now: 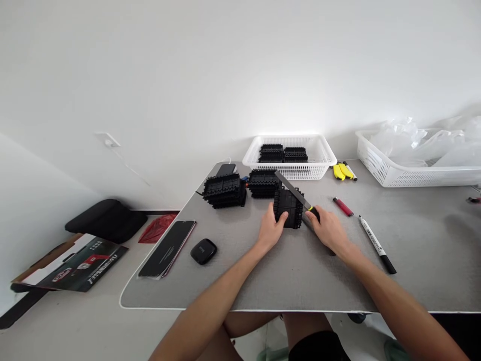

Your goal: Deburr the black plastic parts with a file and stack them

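My left hand (271, 226) grips the left side of a black ribbed plastic block (288, 206) standing on the grey table (263, 281). In my right hand (327, 228), fingers closed, is a utility knife (295, 191) with a black and yellow handle. Its long blade lies slanted across the top of the block, pointing back and left. Two more black blocks (224, 190) (264, 182) sit just behind, to the left.
A white basket (289, 156) holding black blocks stands at the back; another (413, 168) with clear plastic bags at the right. A red lighter (342, 206), marker (377, 244), yellow cutters (343, 171), phone (168, 248) and small black case (203, 251) lie about. Cardboard and a black bag sit on the floor left.
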A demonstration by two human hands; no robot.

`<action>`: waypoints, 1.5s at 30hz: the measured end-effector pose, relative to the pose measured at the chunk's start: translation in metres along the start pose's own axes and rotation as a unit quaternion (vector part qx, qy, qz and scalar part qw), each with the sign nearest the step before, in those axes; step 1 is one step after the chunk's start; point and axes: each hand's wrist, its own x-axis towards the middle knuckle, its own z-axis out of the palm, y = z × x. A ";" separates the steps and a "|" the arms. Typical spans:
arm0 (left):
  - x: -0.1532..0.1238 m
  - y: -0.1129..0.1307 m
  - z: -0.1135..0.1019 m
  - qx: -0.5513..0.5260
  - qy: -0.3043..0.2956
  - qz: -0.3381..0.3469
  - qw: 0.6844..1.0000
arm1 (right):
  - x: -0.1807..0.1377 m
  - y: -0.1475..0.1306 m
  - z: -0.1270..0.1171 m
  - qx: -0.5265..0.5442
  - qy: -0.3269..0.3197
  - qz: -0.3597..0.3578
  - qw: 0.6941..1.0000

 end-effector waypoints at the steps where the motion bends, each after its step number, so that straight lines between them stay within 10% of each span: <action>1: 0.000 0.000 0.000 -0.002 0.001 0.003 1.000 | -0.001 -0.001 0.000 0.003 -0.001 -0.002 1.000; 45: 0.003 0.001 -0.006 0.013 0.028 -0.001 1.000 | -0.004 -0.010 -0.004 0.033 -0.032 0.018 0.999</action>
